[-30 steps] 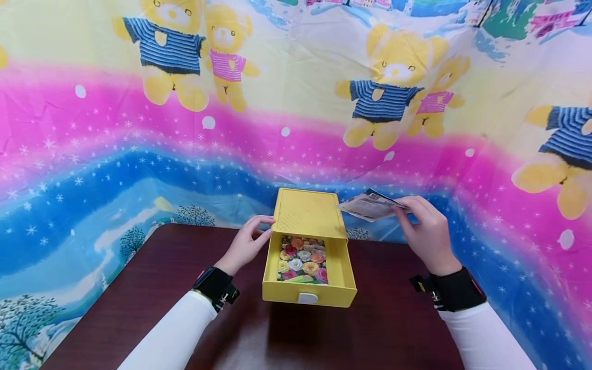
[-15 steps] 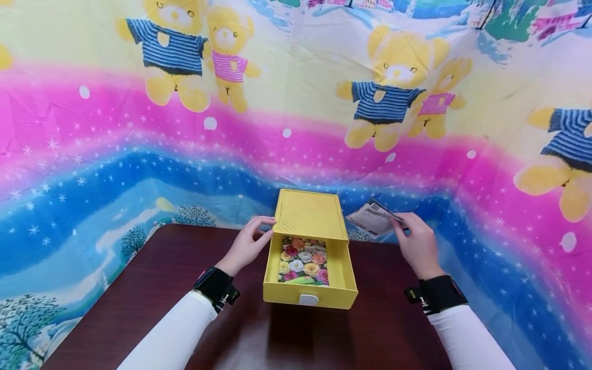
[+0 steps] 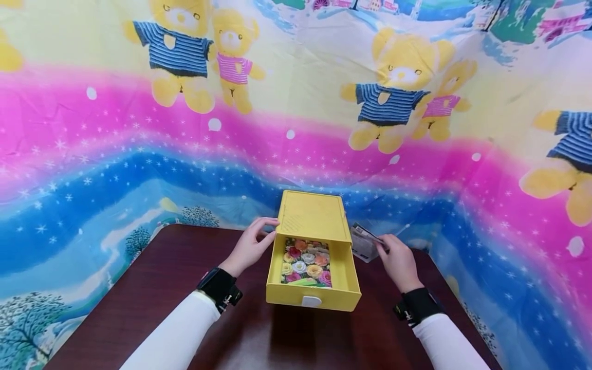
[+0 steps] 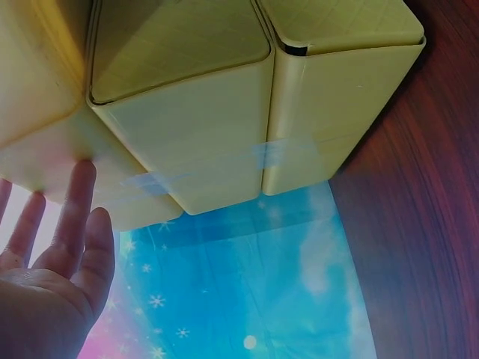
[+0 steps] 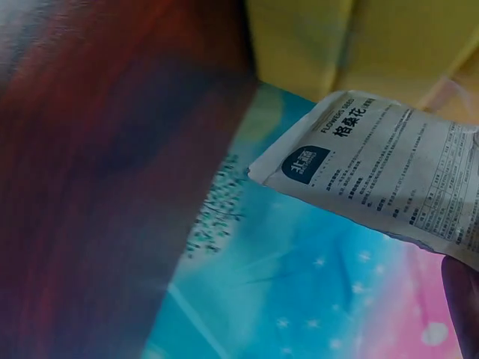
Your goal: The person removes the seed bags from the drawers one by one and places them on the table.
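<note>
A yellow drawer unit [image 3: 314, 213] stands on the table with its top drawer [image 3: 335, 299] pulled out. Inside that drawer lies a picture packet covered in roses [image 3: 307, 264]. My left hand [image 3: 248, 247] rests its fingertips on the unit's left side; the left wrist view shows its fingers [image 4: 78, 202] extended against the yellow wall. To the right of the unit, my right hand [image 3: 399, 261] pinches a seed packet [image 3: 365, 246] by its edge. Printed text, including "flower seed", covers the packet's face [image 5: 382, 168] in the right wrist view.
Below the top drawer, more yellow drawer boxes [image 4: 337, 105] are stacked, with clear tape [image 4: 266, 155] across their sides. The dark red wooden table [image 3: 180, 288] lies underneath. A bear-patterned cloth [image 3: 300, 92] hangs close behind and around it.
My right hand has come down and to the left with the seed packet, now low beside the unit's right side. My left hand keeps its place on the unit.
</note>
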### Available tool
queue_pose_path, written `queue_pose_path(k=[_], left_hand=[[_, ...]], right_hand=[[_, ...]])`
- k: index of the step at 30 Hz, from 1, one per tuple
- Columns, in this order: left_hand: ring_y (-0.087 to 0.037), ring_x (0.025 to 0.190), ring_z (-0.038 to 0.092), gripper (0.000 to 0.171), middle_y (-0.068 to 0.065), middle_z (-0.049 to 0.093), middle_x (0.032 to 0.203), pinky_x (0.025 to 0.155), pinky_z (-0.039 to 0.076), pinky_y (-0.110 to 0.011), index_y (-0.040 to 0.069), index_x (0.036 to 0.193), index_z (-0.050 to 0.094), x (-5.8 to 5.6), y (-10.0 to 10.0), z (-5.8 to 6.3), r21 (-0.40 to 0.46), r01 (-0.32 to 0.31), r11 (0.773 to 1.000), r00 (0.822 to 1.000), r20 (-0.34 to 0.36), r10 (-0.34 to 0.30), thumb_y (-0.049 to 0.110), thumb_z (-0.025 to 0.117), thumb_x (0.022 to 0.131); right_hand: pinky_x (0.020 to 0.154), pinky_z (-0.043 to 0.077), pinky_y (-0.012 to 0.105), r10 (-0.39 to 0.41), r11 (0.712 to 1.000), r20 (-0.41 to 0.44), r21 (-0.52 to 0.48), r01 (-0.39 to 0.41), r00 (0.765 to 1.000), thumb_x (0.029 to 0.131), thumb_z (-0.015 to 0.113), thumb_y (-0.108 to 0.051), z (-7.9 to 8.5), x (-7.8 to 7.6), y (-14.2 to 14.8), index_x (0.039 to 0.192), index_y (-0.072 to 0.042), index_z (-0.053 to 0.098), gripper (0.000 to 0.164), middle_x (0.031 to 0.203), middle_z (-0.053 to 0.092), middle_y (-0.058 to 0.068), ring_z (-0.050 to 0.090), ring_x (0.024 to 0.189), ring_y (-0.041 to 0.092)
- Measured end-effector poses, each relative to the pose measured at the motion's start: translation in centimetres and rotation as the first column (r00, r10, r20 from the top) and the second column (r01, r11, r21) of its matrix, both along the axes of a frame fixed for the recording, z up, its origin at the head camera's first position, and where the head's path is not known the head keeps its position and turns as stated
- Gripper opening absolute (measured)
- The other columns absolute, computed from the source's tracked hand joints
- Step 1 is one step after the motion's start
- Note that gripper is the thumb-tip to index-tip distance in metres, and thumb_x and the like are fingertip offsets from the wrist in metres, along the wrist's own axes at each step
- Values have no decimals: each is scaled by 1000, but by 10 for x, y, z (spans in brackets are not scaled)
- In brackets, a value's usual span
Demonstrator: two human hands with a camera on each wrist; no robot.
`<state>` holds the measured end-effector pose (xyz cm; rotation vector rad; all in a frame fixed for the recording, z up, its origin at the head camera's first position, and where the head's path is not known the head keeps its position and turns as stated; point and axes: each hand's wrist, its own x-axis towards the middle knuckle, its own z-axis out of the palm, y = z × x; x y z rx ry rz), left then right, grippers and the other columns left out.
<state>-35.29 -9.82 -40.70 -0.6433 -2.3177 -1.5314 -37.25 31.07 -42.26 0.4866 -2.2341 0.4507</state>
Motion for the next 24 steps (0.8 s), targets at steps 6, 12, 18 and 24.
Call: queue_pose_path(k=[6,12,18,24], left_hand=[[-27,110,63,28,-5,52,146,94,52,-43,16,133,62,0,0,-2,-7,-7,1000,1000,-12,7,18,58,105],[-27,109,63,28,-4,52,146,93,53,-43,17,133,62,0,0,-3,-6,-14,1000,1000,-5,14,19,58,106],[-26,105,64,28,-4,51,146,90,54,-42,18,134,62,1,1,-2,-12,-17,1000,1000,1,17,21,57,106],[-27,106,64,28,-3,51,146,90,54,-42,18,133,62,0,1,-1,-16,-11,1000,1000,-3,11,21,58,106]], right_hand=[[68,57,43,-18,999,82,31,16,996,91,76,-7,-17,0,-2,97,-8,70,9,93,69,8,67,79,23],[65,55,40,-11,999,128,42,6,992,90,76,-5,-30,0,-3,94,-11,69,10,90,67,4,66,76,20],[64,53,38,7,997,130,73,-17,992,87,79,-3,-39,-1,-3,94,-12,69,15,89,66,2,63,74,17],[67,54,38,25,994,137,102,-39,990,85,80,-1,-44,-2,-2,94,-12,70,17,90,65,1,63,77,17]])
